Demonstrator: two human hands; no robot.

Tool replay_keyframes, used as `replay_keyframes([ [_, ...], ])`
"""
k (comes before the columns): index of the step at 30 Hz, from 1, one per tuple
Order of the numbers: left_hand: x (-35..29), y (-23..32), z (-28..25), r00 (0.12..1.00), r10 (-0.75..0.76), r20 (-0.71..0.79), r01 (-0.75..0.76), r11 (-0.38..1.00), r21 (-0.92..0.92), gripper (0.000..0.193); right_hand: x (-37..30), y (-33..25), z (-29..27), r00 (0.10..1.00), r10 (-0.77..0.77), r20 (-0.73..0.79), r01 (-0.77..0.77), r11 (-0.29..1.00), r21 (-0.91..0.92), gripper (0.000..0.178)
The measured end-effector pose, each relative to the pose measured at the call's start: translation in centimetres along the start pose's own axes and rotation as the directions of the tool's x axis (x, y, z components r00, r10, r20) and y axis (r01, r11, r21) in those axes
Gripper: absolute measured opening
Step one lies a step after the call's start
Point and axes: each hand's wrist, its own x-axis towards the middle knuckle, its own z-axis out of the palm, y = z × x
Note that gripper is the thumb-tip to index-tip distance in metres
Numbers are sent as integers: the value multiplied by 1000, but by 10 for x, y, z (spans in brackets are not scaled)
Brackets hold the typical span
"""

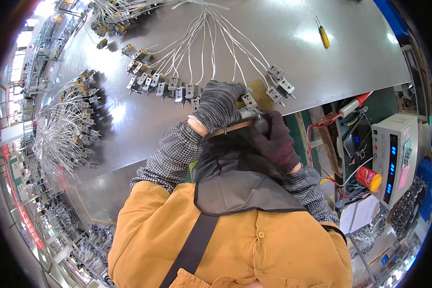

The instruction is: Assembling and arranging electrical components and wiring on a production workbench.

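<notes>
At the table's near edge my left hand [220, 106], in a grey striped knit glove, is closed with its fingers curled round something mostly hidden. Beside its fingertips is a small metal unit [248, 100] on a white cable. My right hand [277, 143], in a dark red and black glove, is also closed, close against the left; what it grips is hidden. A greyish rounded piece [248, 113] shows between the two hands. To the left a row of similar metal units [162, 89] lies on the table, and several more [285, 86] rest to the right, all with white cables.
The metal table [293, 48] carries a yellow-handled screwdriver [324, 38] at the far right. A large cabled bundle [65, 127] lies at left, another pile [113, 17] at the back. Right of me stand a power supply [393, 156] with blue digits and a red jar [367, 178].
</notes>
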Motion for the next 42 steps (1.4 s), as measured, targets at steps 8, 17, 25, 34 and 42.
replay_keyframes([
  [8,-11,12,4,995,-98,-26,78,905,-418,78,7,26,-18,836,-113,536,-546,-89,833,36],
  [17,-52,-35,-20,965,210,156,-221,973,61,55,12,-28,-23,933,186,308,-358,567,742,28],
  [25,-12,-8,12,998,42,-46,-33,980,195,56,38,-38,-35,990,-131,-47,137,977,165,32],
  [34,0,-2,0,992,27,122,-48,984,170,61,7,-28,-18,967,-254,25,255,957,-137,29],
  [42,2,-13,10,996,60,73,-71,984,161,62,7,-18,-17,962,-85,261,138,972,-191,34],
])
